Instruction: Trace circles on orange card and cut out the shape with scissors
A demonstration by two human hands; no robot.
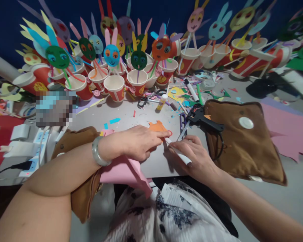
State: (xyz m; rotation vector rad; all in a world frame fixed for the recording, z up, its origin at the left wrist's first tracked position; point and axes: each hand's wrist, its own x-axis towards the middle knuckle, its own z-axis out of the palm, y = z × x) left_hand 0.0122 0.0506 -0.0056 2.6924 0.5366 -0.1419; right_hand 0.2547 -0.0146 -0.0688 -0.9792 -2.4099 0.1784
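My left hand (138, 143) reaches in from the left, index finger stretched out. It holds a small orange paper cutout (158, 126) down on the table; a red outline shows near the fingertip. My right hand (195, 154) is closed around a white pen-like marker (182, 155), whose tip end points at the left fingertips. Just beyond the right hand lie a black glue gun (204, 121) and a purple-handled cutter (182, 122). Pink paper (123, 170) sticks out from under my left wrist and hangs over the table's front edge.
Red-and-white paper cups (114, 89) with rabbit-faced paper figures line the back. A glue stick (162, 102), black scissors (142, 102), a capped marker (191, 90) and scraps lie before them. A brown pouch (242, 144) is right; a power strip (37, 151) is left.
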